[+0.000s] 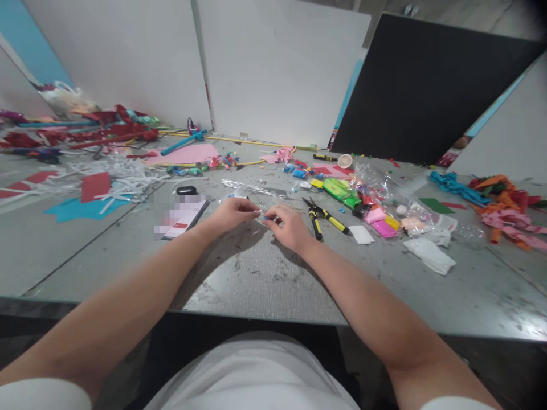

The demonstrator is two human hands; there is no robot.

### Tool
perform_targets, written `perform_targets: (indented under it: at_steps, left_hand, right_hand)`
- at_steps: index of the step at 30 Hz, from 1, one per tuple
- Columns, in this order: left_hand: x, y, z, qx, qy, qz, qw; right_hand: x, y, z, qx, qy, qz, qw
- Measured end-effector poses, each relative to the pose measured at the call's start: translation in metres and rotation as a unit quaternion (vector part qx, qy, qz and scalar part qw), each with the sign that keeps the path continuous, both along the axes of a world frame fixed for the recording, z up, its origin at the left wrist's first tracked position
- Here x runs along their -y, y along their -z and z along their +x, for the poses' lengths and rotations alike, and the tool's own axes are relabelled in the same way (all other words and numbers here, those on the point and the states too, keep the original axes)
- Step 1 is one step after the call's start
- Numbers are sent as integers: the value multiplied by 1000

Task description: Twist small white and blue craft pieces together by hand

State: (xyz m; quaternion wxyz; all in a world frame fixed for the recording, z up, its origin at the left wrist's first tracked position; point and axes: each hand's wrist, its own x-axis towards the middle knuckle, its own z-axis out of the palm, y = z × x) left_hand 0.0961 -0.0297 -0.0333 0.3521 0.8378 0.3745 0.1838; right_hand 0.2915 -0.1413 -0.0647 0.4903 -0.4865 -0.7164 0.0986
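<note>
a thin clear strip (261,210) is pinched between left hand (233,215) and right hand (287,226), lying crosswise, mid grey counter (256,273), yellow-handled pliers (327,219) nearer the right.

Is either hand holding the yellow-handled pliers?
No, the yellow-handled pliers lie on the grey table, right of the right hand.

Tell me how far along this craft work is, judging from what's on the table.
Done, by the look of it: twisted paper pieces in orange and pink lie piled at the right, and cut white paper strips at the left. In hand: the left hand and right hand pinch a small, thin piece between them, too small to identify. Left: clay blocks and the yellow-handled pliers lie untouched beside them.
</note>
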Motion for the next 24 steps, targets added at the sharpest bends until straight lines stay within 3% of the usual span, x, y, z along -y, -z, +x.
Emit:
perform_targets:
  at_steps: [9, 24]
  left_hand:
    - [4, 2, 1, 23, 25, -49, 998]
    - [0, 7, 4, 87, 11, -96, 992]
  right_hand:
    - [6, -3, -2, 11, -1, 14, 1000]
    - [2, -1, -1, 29, -25, -1, 999]
